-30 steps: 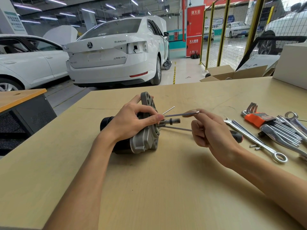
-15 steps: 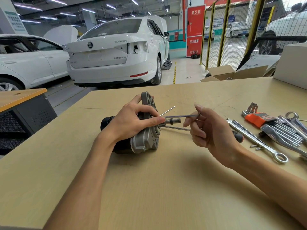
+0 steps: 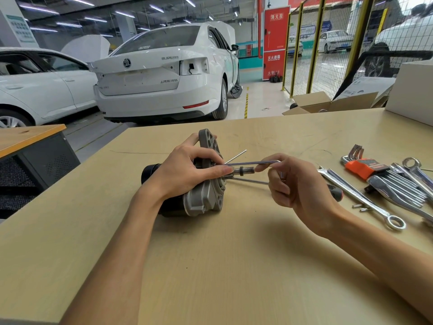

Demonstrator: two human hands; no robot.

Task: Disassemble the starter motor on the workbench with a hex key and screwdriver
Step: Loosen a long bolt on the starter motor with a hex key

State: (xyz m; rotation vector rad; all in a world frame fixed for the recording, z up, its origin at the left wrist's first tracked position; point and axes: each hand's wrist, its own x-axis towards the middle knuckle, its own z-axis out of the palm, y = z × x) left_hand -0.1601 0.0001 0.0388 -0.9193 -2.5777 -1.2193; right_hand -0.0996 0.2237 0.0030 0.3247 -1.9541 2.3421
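Loosening a flange bolt on the motor, lying on the bench.
Our left hand grips the flange; our right hand pinches the hex key, its tip at the flange. We judge the work early: housing still assembled, screwdriver untouched beside.

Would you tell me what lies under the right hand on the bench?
A screwdriver lies under the right hand: its black handle and shaft show, but its middle is covered.
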